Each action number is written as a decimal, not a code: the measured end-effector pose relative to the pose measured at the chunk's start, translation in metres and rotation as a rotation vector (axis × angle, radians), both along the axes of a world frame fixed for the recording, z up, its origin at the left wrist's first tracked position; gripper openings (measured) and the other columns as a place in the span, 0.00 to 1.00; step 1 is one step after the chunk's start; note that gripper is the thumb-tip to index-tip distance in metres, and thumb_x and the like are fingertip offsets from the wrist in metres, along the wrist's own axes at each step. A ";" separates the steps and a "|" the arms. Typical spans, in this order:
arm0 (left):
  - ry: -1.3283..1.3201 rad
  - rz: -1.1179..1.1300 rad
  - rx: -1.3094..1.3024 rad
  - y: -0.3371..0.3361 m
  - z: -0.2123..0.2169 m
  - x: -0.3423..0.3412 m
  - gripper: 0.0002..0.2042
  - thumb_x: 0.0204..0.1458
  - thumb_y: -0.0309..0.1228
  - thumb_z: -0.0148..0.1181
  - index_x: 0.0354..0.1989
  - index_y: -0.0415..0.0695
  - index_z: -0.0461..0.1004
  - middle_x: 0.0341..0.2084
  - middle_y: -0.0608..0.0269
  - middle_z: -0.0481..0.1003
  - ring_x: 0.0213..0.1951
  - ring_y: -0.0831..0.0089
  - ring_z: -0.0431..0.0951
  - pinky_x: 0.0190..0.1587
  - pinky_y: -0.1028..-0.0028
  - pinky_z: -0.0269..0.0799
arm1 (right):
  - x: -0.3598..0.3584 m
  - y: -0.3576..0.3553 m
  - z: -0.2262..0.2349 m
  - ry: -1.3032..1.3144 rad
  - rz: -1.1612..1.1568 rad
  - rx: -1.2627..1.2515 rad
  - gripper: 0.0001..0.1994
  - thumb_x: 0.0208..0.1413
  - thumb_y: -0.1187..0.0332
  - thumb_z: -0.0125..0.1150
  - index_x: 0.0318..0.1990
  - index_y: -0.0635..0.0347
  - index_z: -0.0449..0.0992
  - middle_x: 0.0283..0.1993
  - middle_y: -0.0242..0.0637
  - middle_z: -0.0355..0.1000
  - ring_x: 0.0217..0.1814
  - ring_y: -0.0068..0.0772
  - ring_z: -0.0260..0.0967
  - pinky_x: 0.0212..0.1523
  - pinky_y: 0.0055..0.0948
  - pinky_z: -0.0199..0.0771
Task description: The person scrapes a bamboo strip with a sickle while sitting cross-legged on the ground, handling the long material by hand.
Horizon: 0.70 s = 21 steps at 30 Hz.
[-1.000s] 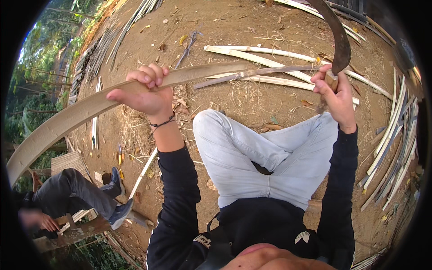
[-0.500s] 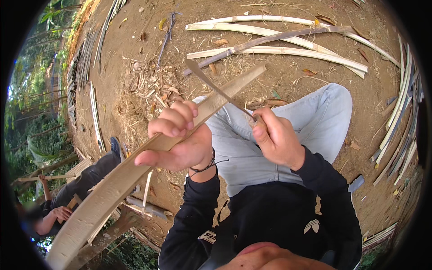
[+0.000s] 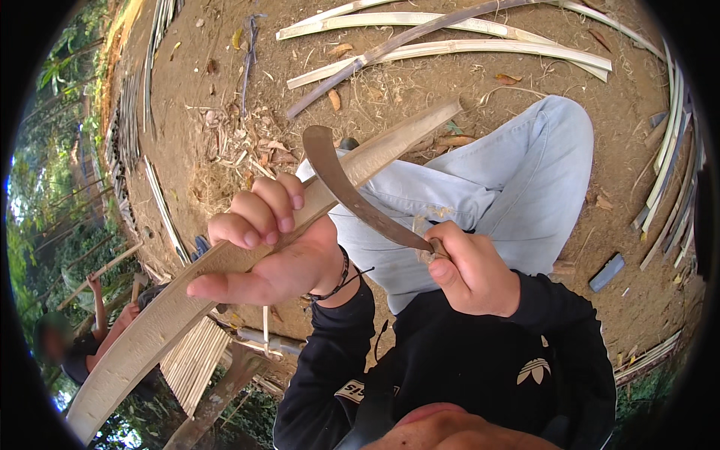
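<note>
My left hand [image 3: 289, 259] grips a long, pale split bamboo strip [image 3: 139, 341], fingers curled over its far edge and thumb lying along the near side. The strip slants from the lower left up across my shins. In my right hand [image 3: 476, 274], closed around the short handle, is a sickle [image 3: 345, 187] with a dark curved blade. Its blade points up and left, crossing in front of the strip beyond my left fingers. Whether blade and strip touch, I cannot tell. Some pale fibres cling near the handle.
Several bamboo strips [image 3: 450, 49] lie on the dirt beyond my legs, crossed by a dark stick [image 3: 337, 77]. More strips [image 3: 664, 187] are stacked at the right, near a dark grey flat object [image 3: 606, 271]. Another person [image 3: 97, 330] is at the left by a slatted bamboo panel [image 3: 196, 360].
The sickle has turned from nearly edge-on to showing its broad face. My right hand is slightly lower and further right, and my left hand further left. The whole view has also shifted.
</note>
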<state>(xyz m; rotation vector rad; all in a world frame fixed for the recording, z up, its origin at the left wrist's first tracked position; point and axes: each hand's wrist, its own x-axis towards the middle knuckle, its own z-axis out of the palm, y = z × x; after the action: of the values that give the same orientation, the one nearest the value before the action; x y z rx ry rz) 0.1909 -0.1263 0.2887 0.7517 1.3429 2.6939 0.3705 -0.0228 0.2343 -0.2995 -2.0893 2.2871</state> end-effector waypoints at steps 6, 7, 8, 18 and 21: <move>-0.009 0.077 -0.011 0.006 0.001 0.014 0.33 0.53 0.70 0.33 0.19 0.49 0.58 0.12 0.71 0.54 0.16 0.77 0.53 0.22 0.75 0.53 | 0.012 -0.007 -0.009 0.068 -0.034 0.017 0.19 0.62 0.53 0.49 0.41 0.65 0.64 0.23 0.42 0.68 0.23 0.51 0.69 0.24 0.38 0.67; -0.007 0.084 -0.016 0.006 0.003 0.014 0.33 0.53 0.70 0.33 0.19 0.49 0.58 0.12 0.71 0.54 0.16 0.77 0.53 0.22 0.75 0.53 | 0.009 -0.007 -0.015 0.020 -0.013 -0.017 0.19 0.62 0.53 0.48 0.40 0.65 0.64 0.22 0.42 0.68 0.23 0.51 0.69 0.23 0.38 0.67; -0.006 0.089 -0.016 0.006 0.002 0.014 0.32 0.53 0.69 0.33 0.19 0.49 0.58 0.12 0.71 0.54 0.16 0.78 0.53 0.22 0.75 0.52 | 0.008 -0.008 -0.012 0.046 -0.013 -0.018 0.20 0.62 0.52 0.48 0.40 0.65 0.64 0.22 0.42 0.68 0.23 0.51 0.69 0.23 0.38 0.67; 0.004 0.003 -0.133 0.011 0.006 0.011 0.31 0.51 0.69 0.41 0.18 0.50 0.63 0.12 0.74 0.57 0.18 0.78 0.56 0.26 0.74 0.55 | 0.011 -0.002 -0.001 0.143 -0.010 -0.064 0.21 0.63 0.50 0.45 0.37 0.65 0.63 0.22 0.44 0.67 0.23 0.53 0.68 0.24 0.39 0.67; 0.034 -0.049 -0.110 0.021 0.009 0.010 0.31 0.50 0.69 0.42 0.19 0.50 0.63 0.13 0.73 0.57 0.18 0.78 0.56 0.27 0.74 0.55 | 0.007 -0.004 -0.012 0.084 -0.090 -0.100 0.22 0.63 0.49 0.45 0.38 0.65 0.63 0.20 0.44 0.65 0.22 0.53 0.67 0.23 0.38 0.66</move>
<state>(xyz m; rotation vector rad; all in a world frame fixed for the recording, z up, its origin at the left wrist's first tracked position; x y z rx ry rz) 0.2005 -0.1049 0.2976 0.8114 1.4468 2.5573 0.3772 -0.0266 0.2218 -0.2884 -1.8877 2.3135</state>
